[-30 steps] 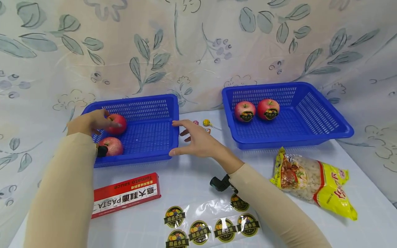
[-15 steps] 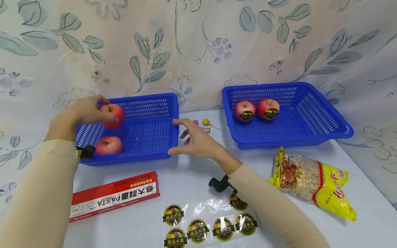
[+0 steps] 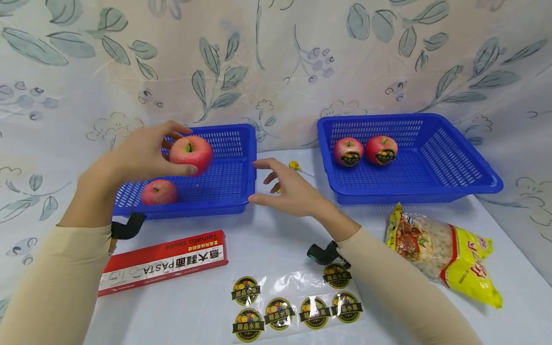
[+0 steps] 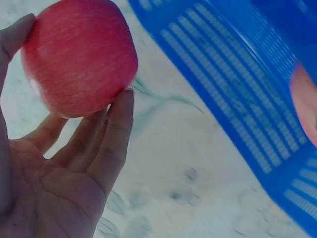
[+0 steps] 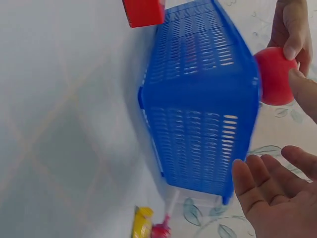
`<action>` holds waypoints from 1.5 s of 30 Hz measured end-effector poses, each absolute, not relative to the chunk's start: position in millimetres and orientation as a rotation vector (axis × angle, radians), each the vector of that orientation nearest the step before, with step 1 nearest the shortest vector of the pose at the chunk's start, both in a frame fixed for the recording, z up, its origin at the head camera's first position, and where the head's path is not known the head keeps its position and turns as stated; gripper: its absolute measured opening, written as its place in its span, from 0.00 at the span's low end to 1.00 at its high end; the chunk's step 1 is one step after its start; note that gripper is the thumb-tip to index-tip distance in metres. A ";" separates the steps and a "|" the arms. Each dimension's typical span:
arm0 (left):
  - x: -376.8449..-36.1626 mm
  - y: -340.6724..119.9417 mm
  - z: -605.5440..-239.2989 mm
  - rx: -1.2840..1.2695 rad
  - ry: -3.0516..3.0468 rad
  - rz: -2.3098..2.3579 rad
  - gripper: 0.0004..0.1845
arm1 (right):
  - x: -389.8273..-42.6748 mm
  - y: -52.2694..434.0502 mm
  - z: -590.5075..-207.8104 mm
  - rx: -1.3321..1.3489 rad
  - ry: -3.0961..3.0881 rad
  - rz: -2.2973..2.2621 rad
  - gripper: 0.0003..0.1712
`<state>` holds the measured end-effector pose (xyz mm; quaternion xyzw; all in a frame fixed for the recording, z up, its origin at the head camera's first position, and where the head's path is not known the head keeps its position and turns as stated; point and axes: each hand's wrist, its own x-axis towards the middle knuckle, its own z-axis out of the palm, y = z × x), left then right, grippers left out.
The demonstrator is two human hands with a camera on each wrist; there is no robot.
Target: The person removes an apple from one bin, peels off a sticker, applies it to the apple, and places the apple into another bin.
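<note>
Here, the left hand (image 3: 138, 155) grasps a red apple (image 3: 191, 153) above the left blue basket (image 3: 224, 191), which partly hides a second apple (image 3: 159, 192). The right hand (image 3: 293, 191) hovers released over the white desk (image 3: 267, 239). The right blue basket (image 3: 431, 191) holds two stickered apples (image 3: 348, 151).

Your left hand (image 3: 138, 155) holds an apple (image 3: 191, 153) above the left basket (image 3: 224, 191), where another apple (image 3: 159, 192) lies. Your right hand (image 3: 293, 191) hovers just right of that basket. The right basket (image 3: 453, 167) holds two stickered apples (image 3: 364, 150). The pasta box (image 3: 164, 262), sticker sheet (image 3: 293, 306) and noodle bag (image 3: 444, 249) lie nearer you.
</note>
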<state>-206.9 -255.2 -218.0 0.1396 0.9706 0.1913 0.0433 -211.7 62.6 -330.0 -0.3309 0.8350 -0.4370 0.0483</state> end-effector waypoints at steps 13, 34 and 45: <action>-170.9 -184.6 -248.0 0.819 2.871 0.798 0.45 | -188.5 105.2 -325.7 -1.142 2.427 -1.506 0.32; -149.9 -119.6 -300.3 1.018 2.733 1.119 0.41 | -172.7 152.8 -338.9 -1.005 2.260 -1.568 0.33; -149.5 -98.8 -329.5 0.984 2.799 0.780 0.40 | -183.1 171.5 -359.6 -1.082 2.310 -1.259 0.32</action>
